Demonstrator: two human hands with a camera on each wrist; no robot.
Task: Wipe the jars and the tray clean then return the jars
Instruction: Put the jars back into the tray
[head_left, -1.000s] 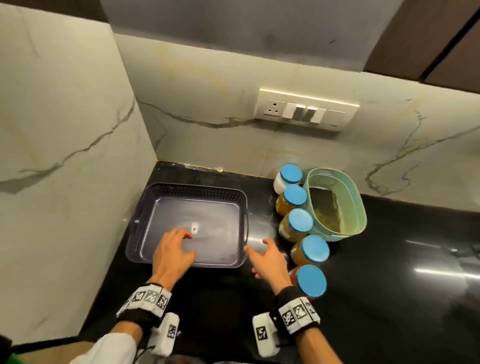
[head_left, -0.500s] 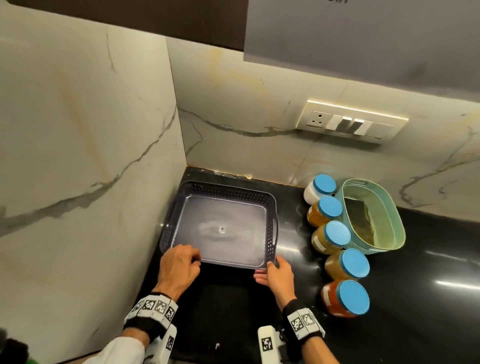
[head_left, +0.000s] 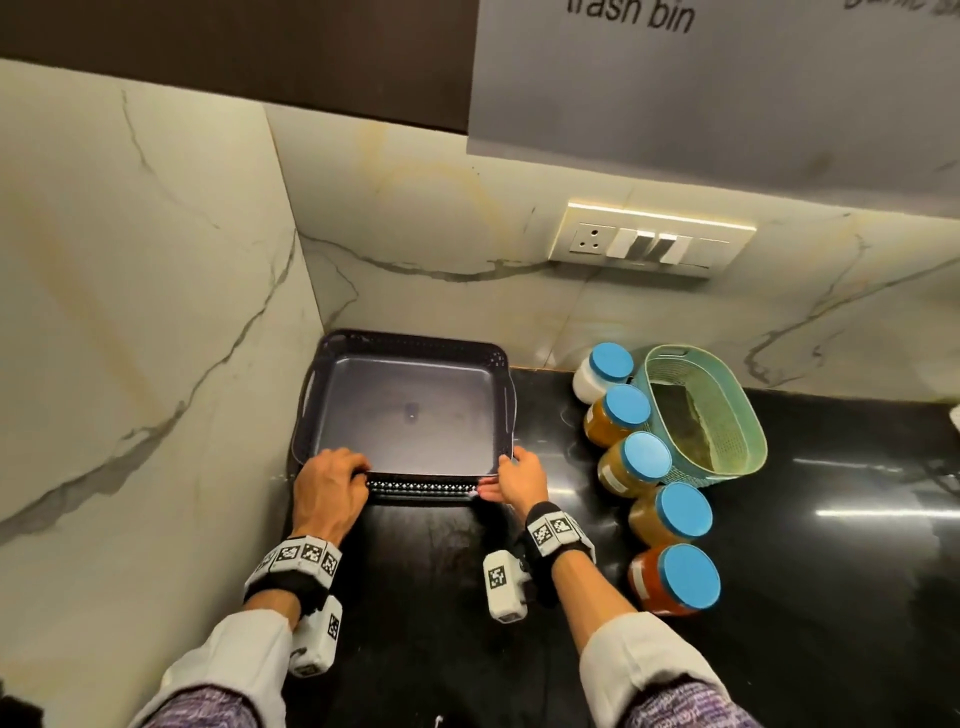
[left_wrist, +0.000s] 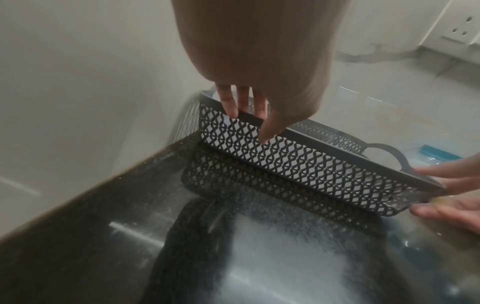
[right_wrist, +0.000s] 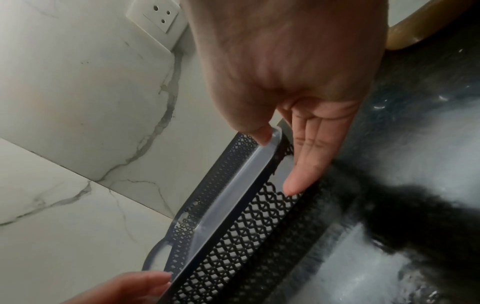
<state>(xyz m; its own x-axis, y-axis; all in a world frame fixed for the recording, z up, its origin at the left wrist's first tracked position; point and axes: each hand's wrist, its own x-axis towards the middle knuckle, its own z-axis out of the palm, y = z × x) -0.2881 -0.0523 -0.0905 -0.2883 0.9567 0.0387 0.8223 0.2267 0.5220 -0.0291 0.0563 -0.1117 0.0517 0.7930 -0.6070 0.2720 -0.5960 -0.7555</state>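
Note:
A dark grey tray (head_left: 415, 340) with lattice walls sits empty in the corner of the black counter, its far rim by the back wall. My left hand (head_left: 332, 486) grips the near rim at the left, fingers inside and thumb on the outer wall (left_wrist: 249, 123). My right hand (head_left: 517, 478) pinches the near right corner, thumb on the rim and fingers along the lattice (right_wrist: 279, 162). Several blue-lidded jars (head_left: 644, 457) stand in a row on the counter to the right of the tray. The tray wall (left_wrist: 298, 162) mirrors in the glossy counter.
A teal lattice basket (head_left: 748, 415) with something dark inside stands against the jars' right side. Marble walls close the left and back; a switch panel (head_left: 649, 241) sits on the back wall. A grey cabinet front (head_left: 727, 93) hangs overhead.
The tray has slid away from me toward the back wall. Both hands went from lying on its near part to holding its near rim. The head view has tilted up.

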